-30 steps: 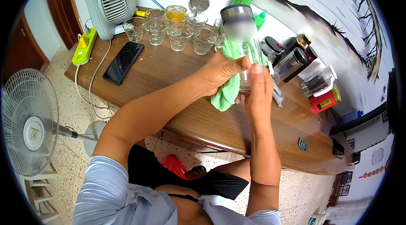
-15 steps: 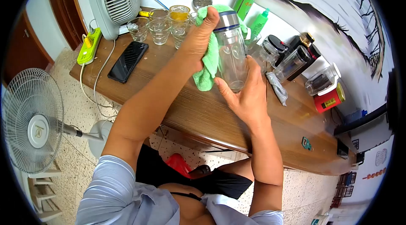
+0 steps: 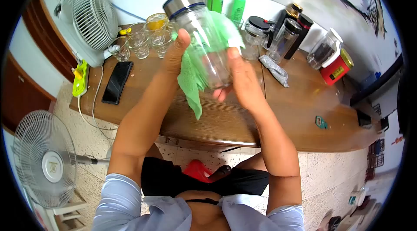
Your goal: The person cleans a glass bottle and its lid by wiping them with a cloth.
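A clear glass bottle (image 3: 203, 35) with a steel, dark-rimmed lid (image 3: 184, 2) is held up above the table, tilted with its lid toward the upper left. My left hand (image 3: 174, 54) is closed on the bottle's left side with a green cloth (image 3: 190, 84) against the glass. The cloth runs behind the bottle, shows through it, and one corner hangs below. Around the lower right of the bottle my right hand (image 3: 244, 79) is closed, thumb in front and fingertips under the base.
Several drinking glasses (image 3: 140, 44), a phone (image 3: 117, 82) and a small fan (image 3: 89, 24) are on the left of the wooden table (image 3: 217, 122). Behind stand a green spray bottle (image 3: 238, 7) and a glass teapot (image 3: 254, 37). Further right are tumblers (image 3: 284, 40) and a red tin (image 3: 338, 67).
The bottle has moved left and tipped, its lid now leaning left. The cloth has shifted behind it and lower. My right hand has come round its lower side, and the view has turned.
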The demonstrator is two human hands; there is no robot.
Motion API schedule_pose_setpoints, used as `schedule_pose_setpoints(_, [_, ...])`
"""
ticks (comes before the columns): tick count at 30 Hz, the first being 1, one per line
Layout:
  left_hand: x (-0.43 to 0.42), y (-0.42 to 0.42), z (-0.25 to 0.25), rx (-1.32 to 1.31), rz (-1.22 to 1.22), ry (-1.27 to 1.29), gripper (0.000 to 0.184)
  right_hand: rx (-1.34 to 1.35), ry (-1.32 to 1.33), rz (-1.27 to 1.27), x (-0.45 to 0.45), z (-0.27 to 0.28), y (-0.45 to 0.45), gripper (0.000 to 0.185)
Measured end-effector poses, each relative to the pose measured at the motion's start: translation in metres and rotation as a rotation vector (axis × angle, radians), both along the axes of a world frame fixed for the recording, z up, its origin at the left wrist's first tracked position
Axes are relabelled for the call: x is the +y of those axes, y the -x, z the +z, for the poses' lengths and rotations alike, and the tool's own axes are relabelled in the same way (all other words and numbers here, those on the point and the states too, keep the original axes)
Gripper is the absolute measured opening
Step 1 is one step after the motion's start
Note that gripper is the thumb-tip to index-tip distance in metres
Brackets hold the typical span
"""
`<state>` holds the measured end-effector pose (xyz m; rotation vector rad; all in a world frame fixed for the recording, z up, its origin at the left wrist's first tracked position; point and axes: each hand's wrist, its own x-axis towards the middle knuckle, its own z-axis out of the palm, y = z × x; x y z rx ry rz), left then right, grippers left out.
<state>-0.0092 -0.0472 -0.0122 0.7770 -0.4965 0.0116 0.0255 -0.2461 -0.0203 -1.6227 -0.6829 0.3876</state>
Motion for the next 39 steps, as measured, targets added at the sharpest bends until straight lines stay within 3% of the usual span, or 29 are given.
schedule_pose_setpoints(2, [0.000,0.006,0.015,-0.015,0.332,-0.249,0.092,-0.321,0.075,-0.239,-0.006,0.000,-0.012,0.069])
schedule_pose_setpoints(3, [-0.001,0.006,0.019,-0.031,0.495,-0.374,0.088,-0.409,-0.012,-0.306,-0.010,0.007,-0.011,0.069])
schedule_pose_setpoints(4, [-0.002,0.005,0.023,-0.027,0.566,-0.490,0.077,-0.502,-0.097,-0.374,-0.012,0.011,-0.011,0.071])
schedule_pose_setpoints(7, [-0.022,0.000,0.009,-0.113,0.799,-0.723,0.073,-0.703,-0.343,-0.375,-0.009,0.014,-0.015,0.090])
schedule_pose_setpoints(8, [-0.030,-0.001,0.004,-0.174,0.819,-0.767,0.075,-0.647,-0.257,-0.346,-0.010,0.017,-0.007,0.109])
schedule_pose_setpoints(9, [-0.034,-0.002,-0.005,-0.247,0.890,-0.911,0.076,-0.587,-0.240,-0.358,-0.004,0.016,0.000,0.110])
schedule_pose_setpoints(11, [-0.053,0.009,-0.001,-0.264,0.968,-1.078,0.076,-0.580,-0.324,-0.420,0.006,0.012,0.011,0.105])
schedule_pose_setpoints(14, [-0.062,0.011,-0.004,-0.312,0.977,-1.035,0.077,-0.570,-0.320,-0.412,0.000,0.017,0.011,0.096])
schedule_pose_setpoints(17, [-0.062,0.019,0.012,-0.156,0.863,-1.227,0.079,-0.437,-0.390,-0.322,-0.010,0.023,0.002,0.090])
schedule_pose_setpoints(22, [-0.052,0.007,0.001,0.117,0.079,-0.858,0.091,-0.238,-0.652,-0.251,-0.022,0.028,-0.015,0.079])
schedule_pose_setpoints(25, [-0.049,0.004,-0.010,0.146,-0.131,-0.675,0.090,-0.048,-0.834,-0.115,-0.038,0.042,-0.024,0.064])
schedule_pose_setpoints(26, [-0.048,0.006,-0.011,0.163,-0.203,-0.625,0.094,-0.066,-0.901,-0.176,-0.040,0.045,-0.024,0.054])
schedule_pose_setpoints(32, [-0.052,0.002,-0.024,0.130,-0.081,-0.615,0.106,-0.008,-0.824,-0.168,-0.032,0.029,-0.033,0.067])
schedule_pose_setpoints(33, [-0.049,0.000,-0.025,0.145,-0.047,-0.613,0.107,-0.025,-0.777,-0.159,-0.027,0.024,-0.031,0.075])
schedule_pose_setpoints(35, [-0.044,-0.001,-0.025,0.175,0.020,-0.610,0.109,-0.161,-0.575,-0.217,-0.018,0.012,-0.029,0.080])
schedule_pose_setpoints(36, [-0.053,0.008,-0.013,0.214,0.174,-0.609,0.110,-0.189,-0.427,-0.203,-0.017,0.021,-0.014,0.080])
schedule_pose_setpoints(39, [-0.040,0.001,-0.005,0.200,0.251,-0.590,0.114,-0.365,-0.350,-0.204,-0.002,0.006,-0.009,0.077])
